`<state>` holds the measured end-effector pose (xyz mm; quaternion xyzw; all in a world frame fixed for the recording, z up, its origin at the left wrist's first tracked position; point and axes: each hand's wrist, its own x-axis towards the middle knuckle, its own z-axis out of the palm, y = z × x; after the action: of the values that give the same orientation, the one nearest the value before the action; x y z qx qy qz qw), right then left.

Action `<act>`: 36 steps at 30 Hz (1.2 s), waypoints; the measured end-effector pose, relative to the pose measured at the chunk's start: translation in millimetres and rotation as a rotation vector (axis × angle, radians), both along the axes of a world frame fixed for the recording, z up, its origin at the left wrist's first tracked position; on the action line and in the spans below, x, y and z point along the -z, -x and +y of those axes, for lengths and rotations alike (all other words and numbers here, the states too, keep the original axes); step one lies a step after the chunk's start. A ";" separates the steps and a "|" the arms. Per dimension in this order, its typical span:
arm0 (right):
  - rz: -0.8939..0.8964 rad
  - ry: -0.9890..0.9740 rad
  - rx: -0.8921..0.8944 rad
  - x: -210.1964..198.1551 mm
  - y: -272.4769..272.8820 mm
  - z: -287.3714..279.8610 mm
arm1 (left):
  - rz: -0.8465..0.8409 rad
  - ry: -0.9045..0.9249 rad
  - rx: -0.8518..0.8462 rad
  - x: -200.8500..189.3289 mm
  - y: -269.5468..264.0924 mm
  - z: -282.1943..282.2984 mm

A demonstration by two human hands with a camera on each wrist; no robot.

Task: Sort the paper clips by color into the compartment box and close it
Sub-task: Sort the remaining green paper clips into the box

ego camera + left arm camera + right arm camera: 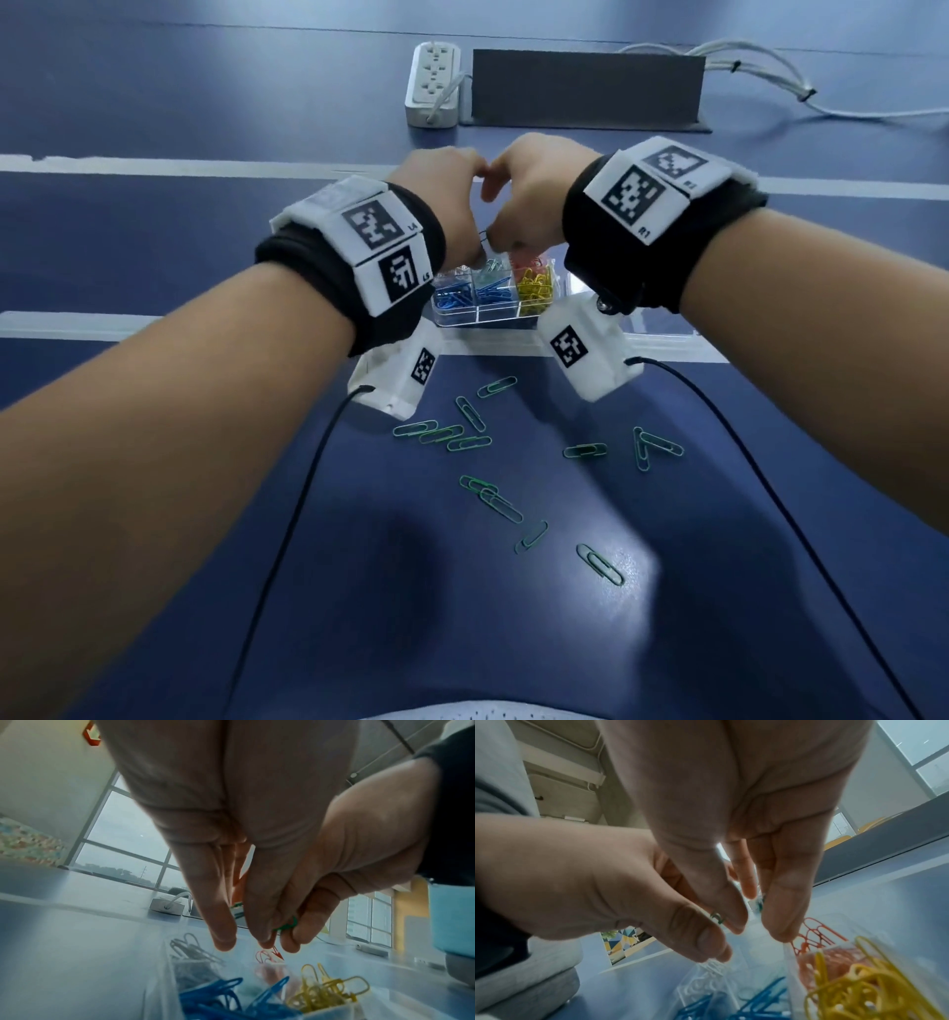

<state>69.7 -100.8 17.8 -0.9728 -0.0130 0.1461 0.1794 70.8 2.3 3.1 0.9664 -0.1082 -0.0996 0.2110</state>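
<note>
Green clips (286, 925) pinched in the fingers (259, 931) of both hands over the compartment box (493, 318) at the counter's middle should drop only into its free cell, I'd say.

A dark blue table (205, 246) with white stripes carries everything. Directly below the hands sits a clear plastic compartment box (480, 321). Nearer the person than the hands, loose green wire paper clips (441, 432) lie scattered. Beyond the hands rest a white power strip (429, 85), a dark grey upright panel (585, 85) and white cables (760, 67).
</note>
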 end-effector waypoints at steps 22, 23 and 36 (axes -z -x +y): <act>-0.065 -0.104 -0.059 0.3 47.1 -42.0 | -0.034 0.205 0.063 -1.0 30.9 10.2; -0.071 -0.058 -0.131 2.0 54.8 -42.3 | -0.026 0.164 0.105 -1.8 37.7 12.3; -0.115 0.158 -0.586 30.9 90.8 -12.5 | 0.099 -0.303 0.396 14.1 86.7 41.2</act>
<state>-21.1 -113.3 -13.1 -0.9451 -0.2918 0.1371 0.0526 -15.9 43.6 -11.0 0.9409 -0.2687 -0.2013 0.0453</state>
